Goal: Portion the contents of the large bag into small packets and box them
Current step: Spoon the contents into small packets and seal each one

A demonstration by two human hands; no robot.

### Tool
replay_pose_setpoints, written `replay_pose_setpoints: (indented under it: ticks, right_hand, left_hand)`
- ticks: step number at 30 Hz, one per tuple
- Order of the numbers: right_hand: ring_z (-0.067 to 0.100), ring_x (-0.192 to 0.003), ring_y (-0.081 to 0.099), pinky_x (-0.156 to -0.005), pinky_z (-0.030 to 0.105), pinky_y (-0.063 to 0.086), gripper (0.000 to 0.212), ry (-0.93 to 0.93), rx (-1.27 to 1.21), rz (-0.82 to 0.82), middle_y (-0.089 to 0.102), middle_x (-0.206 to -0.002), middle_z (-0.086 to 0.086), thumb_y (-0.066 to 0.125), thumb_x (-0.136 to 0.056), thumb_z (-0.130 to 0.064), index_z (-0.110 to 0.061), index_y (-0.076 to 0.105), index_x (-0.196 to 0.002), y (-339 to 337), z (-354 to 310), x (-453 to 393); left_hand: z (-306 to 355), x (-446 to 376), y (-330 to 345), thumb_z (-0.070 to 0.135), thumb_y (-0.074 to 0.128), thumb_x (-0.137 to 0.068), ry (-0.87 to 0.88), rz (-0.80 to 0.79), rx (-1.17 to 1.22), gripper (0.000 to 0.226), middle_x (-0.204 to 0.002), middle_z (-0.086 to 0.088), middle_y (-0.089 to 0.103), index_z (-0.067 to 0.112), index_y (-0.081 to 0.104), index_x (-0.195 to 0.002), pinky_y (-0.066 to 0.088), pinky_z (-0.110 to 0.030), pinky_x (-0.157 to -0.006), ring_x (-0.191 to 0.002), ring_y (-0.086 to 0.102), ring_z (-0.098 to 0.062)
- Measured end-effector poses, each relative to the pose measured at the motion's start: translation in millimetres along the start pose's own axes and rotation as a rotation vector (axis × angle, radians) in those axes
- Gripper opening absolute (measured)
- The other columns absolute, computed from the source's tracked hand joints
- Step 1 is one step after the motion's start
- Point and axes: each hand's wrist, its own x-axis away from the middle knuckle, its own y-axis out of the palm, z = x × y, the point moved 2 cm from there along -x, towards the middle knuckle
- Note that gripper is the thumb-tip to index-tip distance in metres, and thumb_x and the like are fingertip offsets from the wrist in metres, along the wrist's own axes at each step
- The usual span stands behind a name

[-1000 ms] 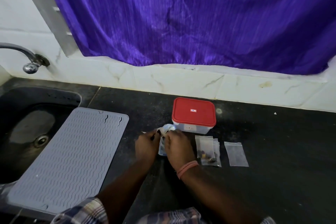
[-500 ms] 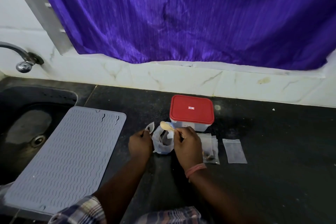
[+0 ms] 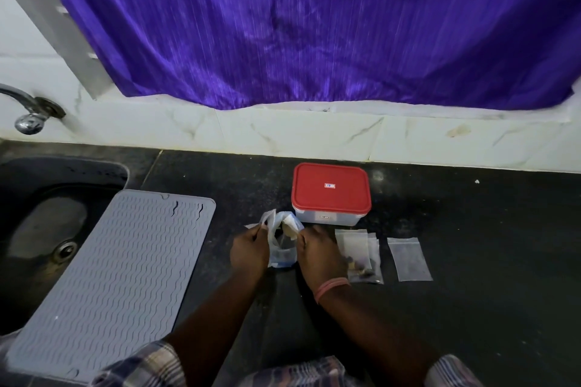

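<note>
Black stone counter (image 3: 471,261) carries a large bag (image 3: 282,248), its mouth pinched apart between the left hand (image 3: 248,253) and right hand (image 3: 320,256). Just beyond the right fingers stands a red-lidded box (image 3: 330,193); beside that hand lie filled small packets (image 3: 361,256) and an empty packet (image 3: 408,258).

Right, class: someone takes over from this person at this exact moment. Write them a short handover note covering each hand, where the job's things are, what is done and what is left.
Left hand: pinches the left edge of the bag's mouth.
Right hand: pinches the right edge; between them the bag is pulled open, standing on the counter.
Box: behind the bag, red lid on.
Filled packets: a small overlapping stack right of the right hand, dark pieces inside.
Empty packet: flat, further right.
Done: some packets filled.
Left: fill the empty packet from the bag, open the box, put the packets in.
</note>
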Motion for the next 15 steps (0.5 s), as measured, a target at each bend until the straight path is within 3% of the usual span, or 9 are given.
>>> replay_pose_setpoints:
  ticks: [6,11,15]
  right_hand:
    - [0.02,-0.096,0.063,-0.083,0.032,0.052,0.022,-0.047,-0.014,-0.099,0.063,-0.107,0.004,0.049,-0.099,-0.024,-0.015,0.069,-0.104,7,-14,-5]
    - [0.012,-0.08,0.067,-0.072,0.024,0.053,0.014,0.258,-0.314,-0.055,0.072,-0.085,0.0,0.063,-0.092,-0.018,-0.016,0.075,-0.085,5,-17,-9]
    - [0.017,-0.071,0.071,-0.073,0.037,0.061,0.015,0.498,-0.562,-0.09,0.073,-0.075,0.002,0.063,-0.09,-0.017,-0.016,0.074,-0.081,9,-6,-7]
  left_hand:
    - [-6,-5,-3,0.026,0.056,-0.101,0.041,0.011,0.03,0.026,-0.099,-0.005,0.077,0.017,0.077,-0.114,0.057,-0.041,-0.088,-0.091,0.072,-0.02]
    - [-8,-10,-2,0.028,0.057,-0.101,-0.022,-0.008,0.08,0.025,-0.089,-0.004,0.077,0.015,0.078,-0.106,0.059,-0.043,-0.087,-0.086,0.073,-0.019]
    - [-11,-14,-1,0.032,0.059,-0.1,-0.073,-0.026,0.118,0.024,-0.081,-0.003,0.077,0.02,0.079,-0.097,0.06,-0.049,-0.085,-0.083,0.075,-0.022]
